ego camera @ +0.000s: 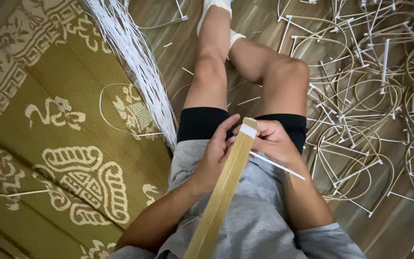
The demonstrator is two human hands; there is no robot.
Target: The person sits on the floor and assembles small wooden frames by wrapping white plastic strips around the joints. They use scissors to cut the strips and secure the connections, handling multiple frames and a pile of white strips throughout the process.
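Note:
I sit on the floor with a long flat bamboo strip [224,189] running from my lap up past my chest. My left hand [216,148] grips the strip near its upper end. My right hand [271,141] pinches the top of the strip, where a white band [248,130] is wrapped around it. A thin white strip [279,165] trails from under my right hand toward the lower right.
A bundle of long white strips [137,62] lies along the edge of a gold patterned mat [58,144] on my left. A pile of bent bamboo hoops with white wrapped ends [370,96] covers the wooden floor on my right. Short offcuts lie near my legs.

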